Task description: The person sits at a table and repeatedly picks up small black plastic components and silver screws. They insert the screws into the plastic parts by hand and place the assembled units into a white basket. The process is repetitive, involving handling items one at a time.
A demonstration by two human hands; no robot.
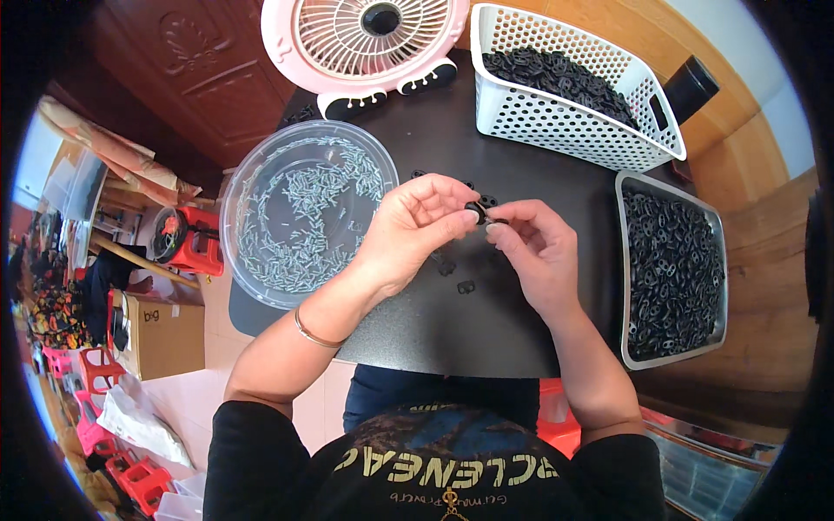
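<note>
Head view: nearest is the person's dark shirt, with both arms reaching out over a small black table (486,339). The left arm wears a thin bangle (314,334).

Over the middle of the table the two hands meet. The left hand (408,230) is curled, and its thumb and fingers pinch a small black part (474,211). The right hand (534,247) is curled too, and its fingertips pinch something tiny and pale just beside that part. It is too small to tell what it is. The part is in the air, not on the table. It looks round and short, so I cannot tell its long side or which way it points.

A few loose black bits (466,286) lie on the table under the hands.

To the left sits a clear round tub (252,260) with many little silver pins (304,217) in it. To the right is a grey tray (627,260) full of black rings (673,269). Farther away on the right is a white basket (565,122) with more black pieces (556,74). At the far side stands a pink fan (365,39).

I think the part could slip, because both hands grip it only by the tips. It might then drop among the loose bits or roll off the table. The left arm is also close to the tub and could bump it and spill the pins.
</note>
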